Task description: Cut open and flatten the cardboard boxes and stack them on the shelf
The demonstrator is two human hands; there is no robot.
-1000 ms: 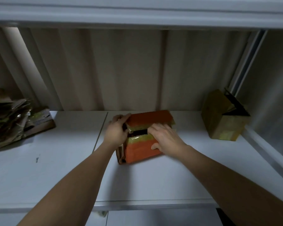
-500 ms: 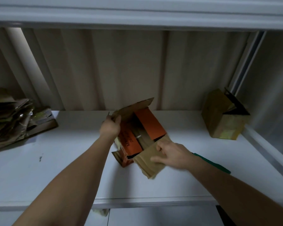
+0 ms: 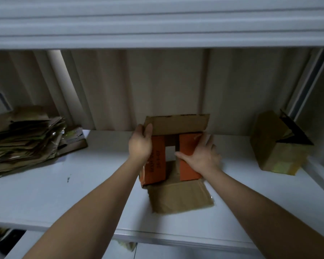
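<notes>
Here, your orange box (image 3: 173, 156) sat opened on the white shelf (image 3: 82, 193), roughly at the middle of it, and everything else is placed from that box. Its far brown flap (image 3: 178, 123) stood up toward the ribbed back wall (image 3: 157, 86), and its near brown flap (image 3: 180, 197) lay flat on the shelf toward you. Two orange flaps were folded inward over the opening, with a pale gap between them.

Your left hand (image 3: 140, 144) was at the box's left far corner; its fingers were curled round the left edge of the upright flap, thumb on the side facing you, gripping it. Your right hand (image 3: 202, 156) lay on the right orange flap with its fingers straight and spread, palm down, pressing on the cardboard; the fingertips reached past the box's right edge.

Well to the left of the box, a pile of flattened cardboard (image 3: 24, 139) rested on the shelf against the wall, with a spiral notebook (image 3: 74, 136) tucked at its near-right side. Well to the right of the box stood a second brown box (image 3: 277, 144), tilted, with a dark opening at its top and yellowish tape on its front. Above the box ran the pale edge of the next shelf up (image 3: 157, 25).
</notes>
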